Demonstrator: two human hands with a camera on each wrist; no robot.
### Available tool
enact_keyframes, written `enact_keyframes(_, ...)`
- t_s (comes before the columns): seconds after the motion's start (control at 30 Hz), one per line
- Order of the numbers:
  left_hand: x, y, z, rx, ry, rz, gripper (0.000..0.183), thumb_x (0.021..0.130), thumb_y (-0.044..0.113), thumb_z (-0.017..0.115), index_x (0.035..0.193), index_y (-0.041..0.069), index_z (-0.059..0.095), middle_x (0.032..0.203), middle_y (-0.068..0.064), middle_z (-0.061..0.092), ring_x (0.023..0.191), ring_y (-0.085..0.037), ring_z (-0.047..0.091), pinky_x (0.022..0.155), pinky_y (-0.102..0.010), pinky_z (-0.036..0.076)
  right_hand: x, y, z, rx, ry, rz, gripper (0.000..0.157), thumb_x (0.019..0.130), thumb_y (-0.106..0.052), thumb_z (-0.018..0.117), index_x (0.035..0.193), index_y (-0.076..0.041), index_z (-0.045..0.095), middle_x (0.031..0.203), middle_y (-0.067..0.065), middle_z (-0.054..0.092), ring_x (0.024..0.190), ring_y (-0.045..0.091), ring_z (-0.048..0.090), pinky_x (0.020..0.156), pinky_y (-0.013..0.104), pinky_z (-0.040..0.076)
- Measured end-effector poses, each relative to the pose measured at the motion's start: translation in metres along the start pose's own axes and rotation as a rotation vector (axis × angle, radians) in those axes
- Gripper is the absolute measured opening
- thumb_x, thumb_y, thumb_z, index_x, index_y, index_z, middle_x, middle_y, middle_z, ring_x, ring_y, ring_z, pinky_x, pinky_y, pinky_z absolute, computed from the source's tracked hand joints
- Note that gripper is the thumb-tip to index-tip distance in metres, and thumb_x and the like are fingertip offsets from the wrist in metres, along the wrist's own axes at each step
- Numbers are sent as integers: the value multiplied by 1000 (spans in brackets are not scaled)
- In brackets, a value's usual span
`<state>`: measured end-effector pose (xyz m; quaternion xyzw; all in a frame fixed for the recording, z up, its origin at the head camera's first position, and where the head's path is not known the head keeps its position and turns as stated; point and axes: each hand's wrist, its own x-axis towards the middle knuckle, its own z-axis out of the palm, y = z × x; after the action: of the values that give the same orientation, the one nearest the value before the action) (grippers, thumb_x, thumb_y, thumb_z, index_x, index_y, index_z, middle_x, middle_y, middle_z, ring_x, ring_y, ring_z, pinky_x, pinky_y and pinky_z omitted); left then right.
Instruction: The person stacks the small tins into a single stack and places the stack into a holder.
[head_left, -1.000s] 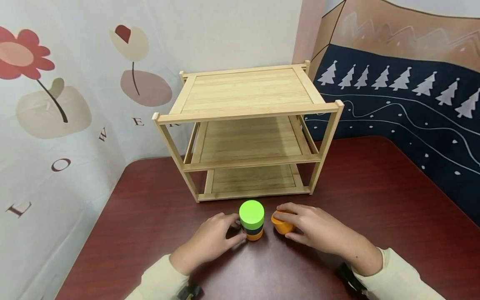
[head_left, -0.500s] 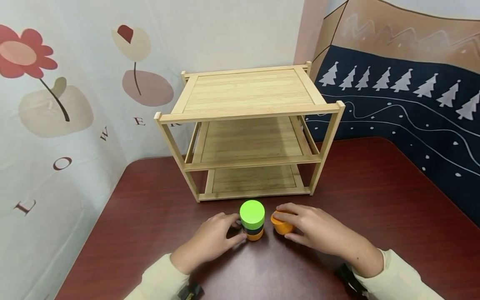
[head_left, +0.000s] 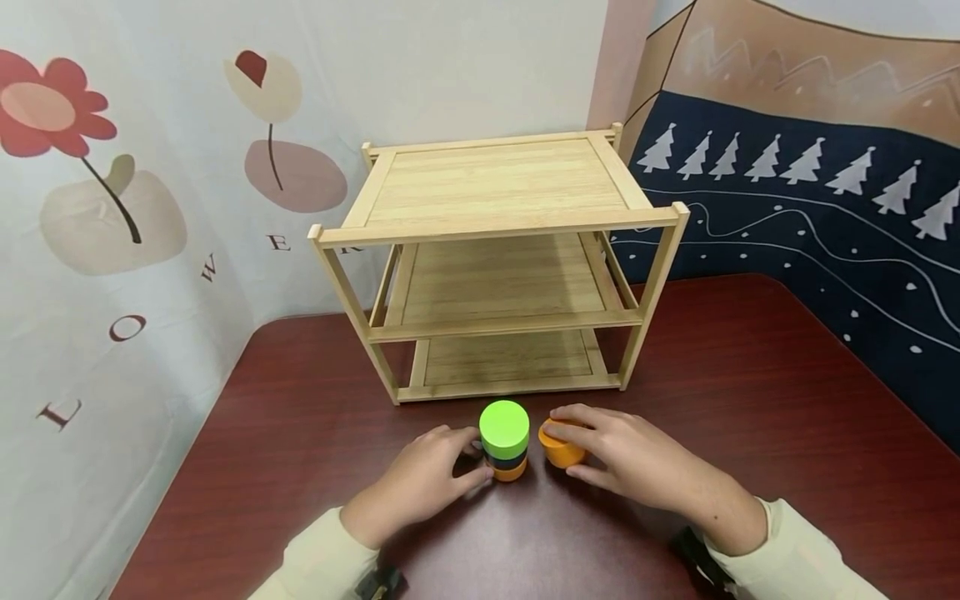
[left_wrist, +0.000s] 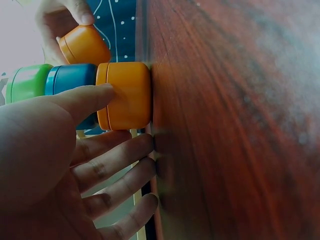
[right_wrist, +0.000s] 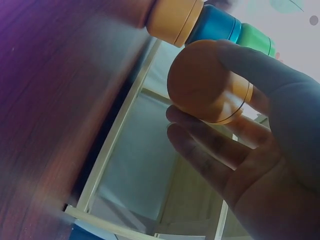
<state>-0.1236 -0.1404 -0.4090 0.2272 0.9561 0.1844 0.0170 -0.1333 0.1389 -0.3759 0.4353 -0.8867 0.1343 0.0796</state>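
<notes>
A stack of three small lidded jars stands upright on the table: a green jar (head_left: pixel 504 427) on top, a dark blue jar (left_wrist: pixel 75 78) in the middle and an orange jar (left_wrist: pixel 129 95) at the bottom. My left hand (head_left: pixel 423 475) pinches the bottom orange jar, thumb on the near side and index finger behind it. Just right of the stack, a second orange jar (right_wrist: pixel 200 80) is tilted and raised off the table. My right hand (head_left: pixel 645 462) grips it between thumb and fingers. A small gap separates it from the stack in the head view.
A three-tier wooden shelf (head_left: pixel 502 223) stands right behind the jars. The dark red table (head_left: pixel 765 375) extends to both sides. A white printed backdrop (head_left: pixel 450 67) and a navy one with trees (head_left: pixel 795 208) hang behind it.
My right hand has shifted very slightly left with the orange jar, nearer the stack. The left hand and stack look unchanged.
</notes>
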Motion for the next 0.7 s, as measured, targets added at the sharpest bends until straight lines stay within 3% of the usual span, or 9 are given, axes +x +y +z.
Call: enact_keyframes(0.7,0,0,-1,-6,-8,-5,41,83,47,62,111,17,61,93,10,67,89,-10,57,80,-35,48,1,-2,-2,-8,15,-16,47,79,-32,71,123,-22,57,126,-2,54,106,12,58,83,32,52)
